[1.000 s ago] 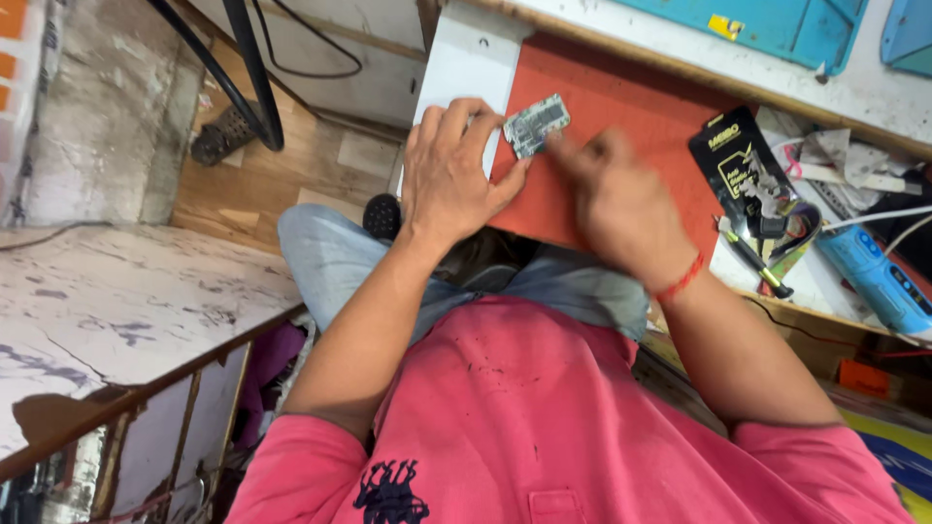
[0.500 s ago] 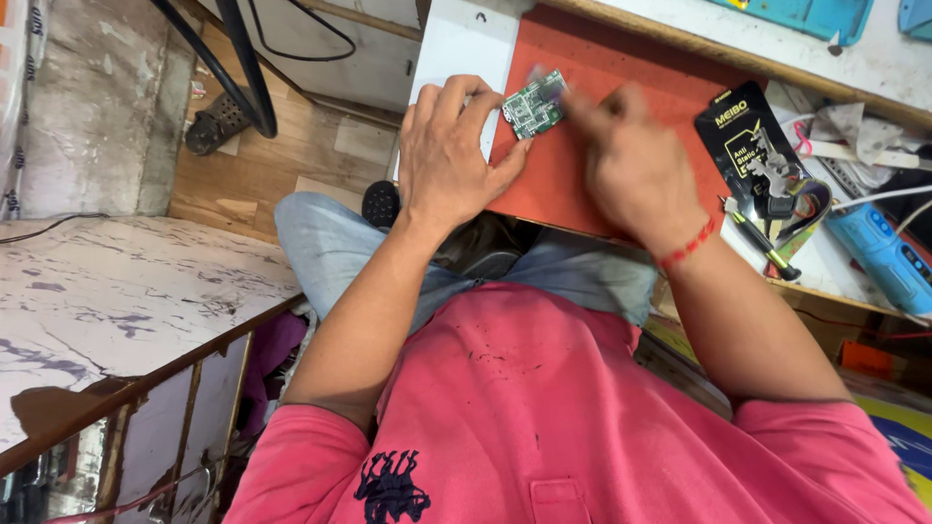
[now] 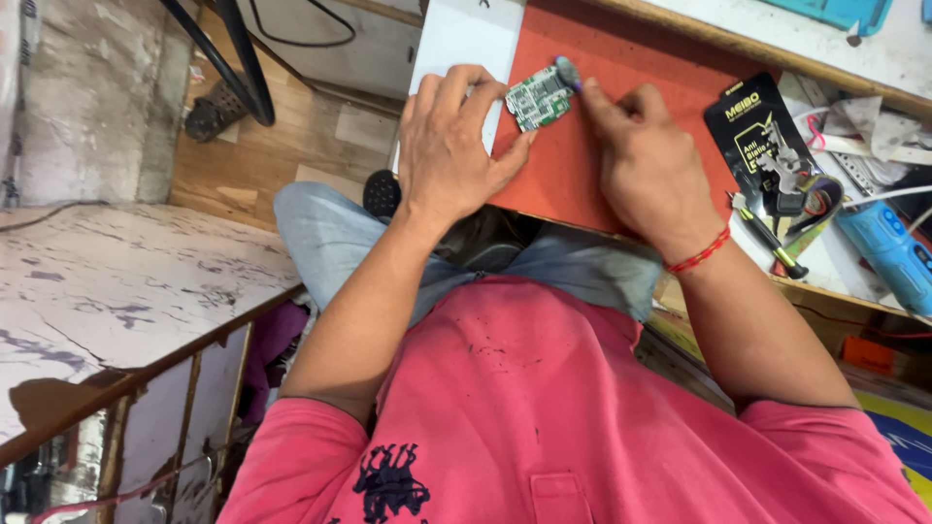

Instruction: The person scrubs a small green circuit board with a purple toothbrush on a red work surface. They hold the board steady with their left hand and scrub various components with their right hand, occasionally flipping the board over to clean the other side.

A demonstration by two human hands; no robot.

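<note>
A small green circuit board (image 3: 539, 98) lies on the near-left part of a red work mat (image 3: 631, 68). My left hand (image 3: 451, 146) rests on the mat's left edge, and its fingertips pinch the board's left side. My right hand (image 3: 646, 165) is closed around a small tool with a rounded dark tip (image 3: 566, 71). That tip touches the board's upper right corner. A red thread band circles my right wrist. My pink shirt and grey trousers fill the lower part of the view.
To the right of the mat lie a black blister pack (image 3: 762, 121), a green-handled screwdriver (image 3: 767, 236) and a blue device (image 3: 888, 254) among cables. A white marbled counter (image 3: 116, 281) stands at the left. Black cables (image 3: 233, 68) hang over the wooden floor.
My right hand was blurred in motion over the board; it now holds still with the tool tip at the board's corner. The board shows its green face instead of a greyer one.
</note>
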